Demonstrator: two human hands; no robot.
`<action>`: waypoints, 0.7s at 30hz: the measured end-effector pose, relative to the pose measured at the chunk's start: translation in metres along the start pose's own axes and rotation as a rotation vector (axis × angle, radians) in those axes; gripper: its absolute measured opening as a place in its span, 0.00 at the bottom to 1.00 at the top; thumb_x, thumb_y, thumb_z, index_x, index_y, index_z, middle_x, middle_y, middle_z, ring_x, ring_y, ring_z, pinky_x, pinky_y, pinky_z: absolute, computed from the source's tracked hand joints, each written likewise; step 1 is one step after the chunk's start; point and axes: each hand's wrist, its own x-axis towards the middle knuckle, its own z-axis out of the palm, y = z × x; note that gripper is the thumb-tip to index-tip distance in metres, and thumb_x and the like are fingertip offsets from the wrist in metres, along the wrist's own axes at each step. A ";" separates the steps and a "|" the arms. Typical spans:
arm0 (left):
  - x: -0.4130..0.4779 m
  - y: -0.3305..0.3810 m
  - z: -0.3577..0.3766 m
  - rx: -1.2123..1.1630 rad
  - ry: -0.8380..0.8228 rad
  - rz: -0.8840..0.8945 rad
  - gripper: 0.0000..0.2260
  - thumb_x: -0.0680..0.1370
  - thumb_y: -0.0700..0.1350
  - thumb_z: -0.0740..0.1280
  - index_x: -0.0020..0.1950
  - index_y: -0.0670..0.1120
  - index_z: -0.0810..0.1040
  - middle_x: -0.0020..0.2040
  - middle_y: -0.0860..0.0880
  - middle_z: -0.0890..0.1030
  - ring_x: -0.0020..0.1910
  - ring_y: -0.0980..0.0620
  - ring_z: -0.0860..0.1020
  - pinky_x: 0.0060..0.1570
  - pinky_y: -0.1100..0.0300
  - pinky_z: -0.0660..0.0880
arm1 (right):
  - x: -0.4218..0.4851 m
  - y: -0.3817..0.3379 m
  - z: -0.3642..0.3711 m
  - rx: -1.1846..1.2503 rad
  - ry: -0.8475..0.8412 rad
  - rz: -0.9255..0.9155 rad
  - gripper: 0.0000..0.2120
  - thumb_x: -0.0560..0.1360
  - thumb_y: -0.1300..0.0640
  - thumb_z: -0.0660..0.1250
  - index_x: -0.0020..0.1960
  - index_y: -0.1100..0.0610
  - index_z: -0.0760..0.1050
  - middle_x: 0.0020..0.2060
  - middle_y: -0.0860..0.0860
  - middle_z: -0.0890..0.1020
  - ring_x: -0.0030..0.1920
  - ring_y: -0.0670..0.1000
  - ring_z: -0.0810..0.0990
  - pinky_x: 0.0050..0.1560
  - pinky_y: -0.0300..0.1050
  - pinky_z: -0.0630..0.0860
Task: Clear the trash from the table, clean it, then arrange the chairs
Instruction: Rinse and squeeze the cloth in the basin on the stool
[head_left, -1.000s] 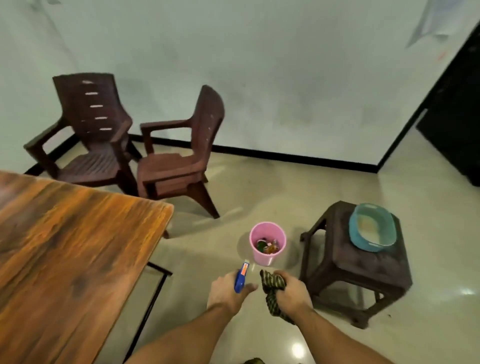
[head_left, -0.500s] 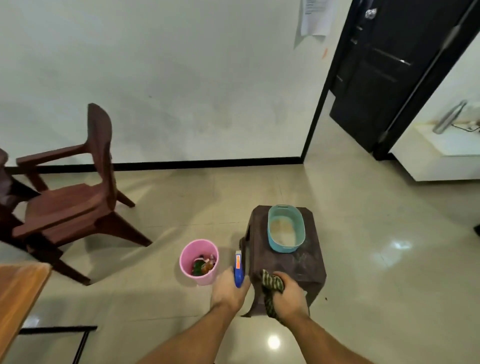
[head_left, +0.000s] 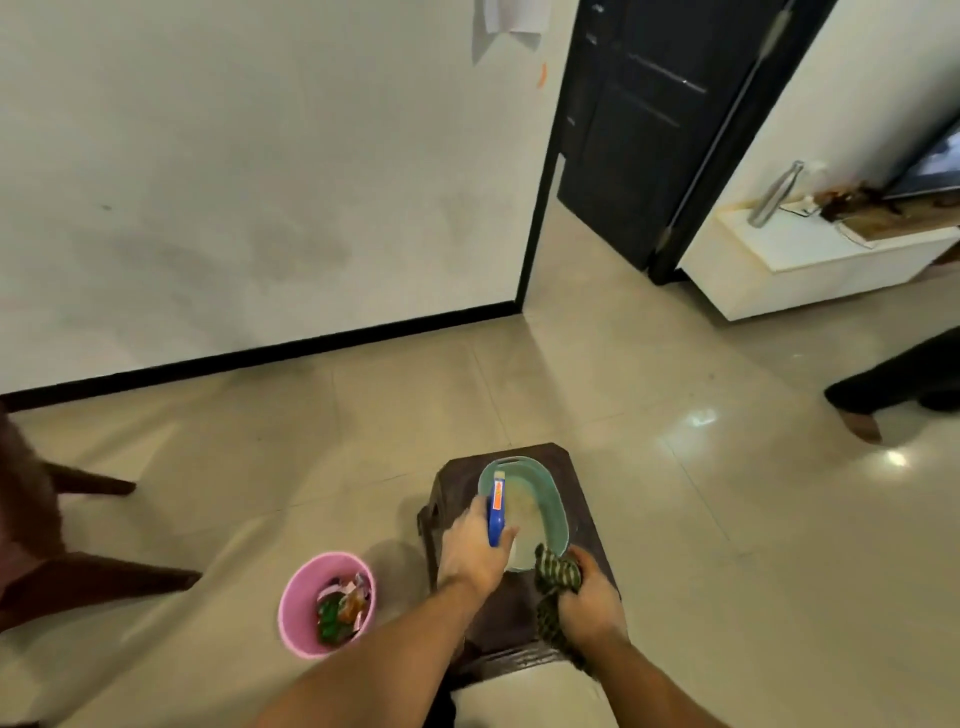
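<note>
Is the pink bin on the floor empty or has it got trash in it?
Not empty: the pink bin holds green and orange wrappers, seen through its open top.

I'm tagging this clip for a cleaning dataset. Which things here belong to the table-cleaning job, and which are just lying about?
Job: blue spray bottle gripped by the left hand; green checked cloth gripped by the right hand; teal basin on the brown stool; pink bin holding trash; brown chair.
Lying about: steel bottle on the white cabinet; paper on the wall.
</note>
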 end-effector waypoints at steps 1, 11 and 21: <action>0.015 0.005 0.002 0.001 -0.025 -0.009 0.14 0.80 0.53 0.69 0.63 0.49 0.73 0.57 0.47 0.82 0.57 0.46 0.80 0.59 0.53 0.76 | 0.008 -0.004 -0.001 0.010 0.008 0.010 0.26 0.74 0.66 0.61 0.70 0.50 0.71 0.59 0.54 0.82 0.57 0.56 0.79 0.59 0.45 0.74; 0.104 0.028 0.053 -0.058 -0.169 -0.151 0.16 0.79 0.38 0.68 0.65 0.50 0.71 0.57 0.49 0.80 0.58 0.49 0.80 0.63 0.51 0.77 | 0.076 0.000 -0.006 -0.020 -0.113 0.055 0.26 0.72 0.63 0.62 0.68 0.46 0.72 0.59 0.48 0.80 0.61 0.51 0.77 0.67 0.51 0.73; 0.154 0.023 0.101 -0.005 -0.153 -0.257 0.24 0.77 0.33 0.66 0.71 0.48 0.68 0.61 0.48 0.78 0.56 0.47 0.80 0.59 0.56 0.77 | 0.146 0.006 -0.021 -0.216 -0.437 -0.121 0.30 0.71 0.62 0.60 0.63 0.32 0.72 0.61 0.41 0.79 0.60 0.42 0.76 0.66 0.39 0.71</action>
